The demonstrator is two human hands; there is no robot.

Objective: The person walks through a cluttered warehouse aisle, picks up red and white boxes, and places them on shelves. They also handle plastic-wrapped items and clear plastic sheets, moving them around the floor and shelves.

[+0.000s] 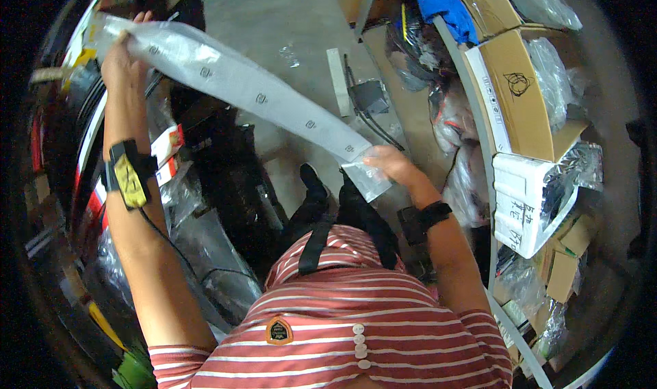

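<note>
A long, narrow plastic sleeve [256, 91], whitish and translucent with a row of small printed marks, stretches slantwise in front of me. My left hand [126, 55] grips its upper end at the far left. At the lower end, my right hand [392, 164] pinches the plastic, and a clear flap [367, 178] hangs below the fingers. I cannot tell whether the sleeve has anything inside it. Both wrists wear black straps, the left one carrying a yellow-labelled device [128, 181].
To the right, a metal-edged shelf holds an open cardboard box [516, 86] and a white foam box [516, 204] bearing handwriting. Plastic bags [467, 183] crowd below its edge. Dark strips [369, 117] and a pale bar [337, 81] lie on the floor. Clear wrapping [210, 250] is heaped at left.
</note>
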